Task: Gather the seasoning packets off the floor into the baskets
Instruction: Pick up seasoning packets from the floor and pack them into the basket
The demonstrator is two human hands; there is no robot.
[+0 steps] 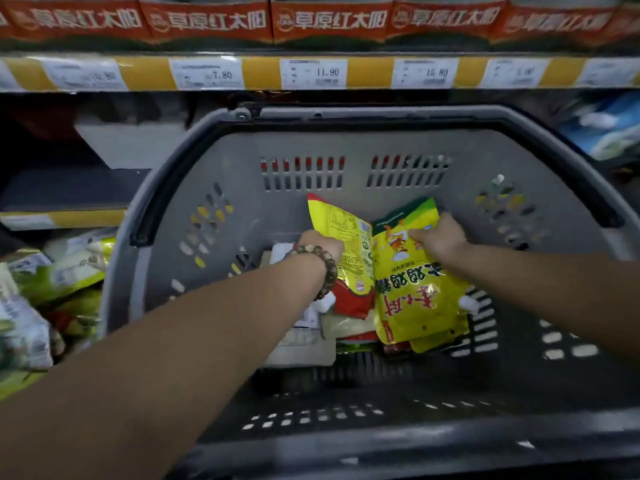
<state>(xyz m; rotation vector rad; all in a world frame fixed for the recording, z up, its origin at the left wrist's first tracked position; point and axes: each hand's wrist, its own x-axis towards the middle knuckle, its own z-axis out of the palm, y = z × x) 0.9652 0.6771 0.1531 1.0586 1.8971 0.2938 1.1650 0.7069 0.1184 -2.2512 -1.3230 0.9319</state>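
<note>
A grey plastic basket (346, 143) fills the middle of the head view, with both my arms reaching down into it. My left hand (320, 245), a bead bracelet on its wrist, grips a yellow and red seasoning packet (349, 237) standing on end against the far wall. My right hand (440, 235) holds the top of a larger yellow and green packet (412, 299) right beside it. Several other packets (304, 337), red, white and beige, lie flat on the basket floor beneath them.
A store shelf edge with yellow strip and price tags (313, 73) runs across above the basket, under red cartons (329, 20). Green and white packets (52, 275) are piled at the left. The basket's black handle (162, 188) lies along its left rim.
</note>
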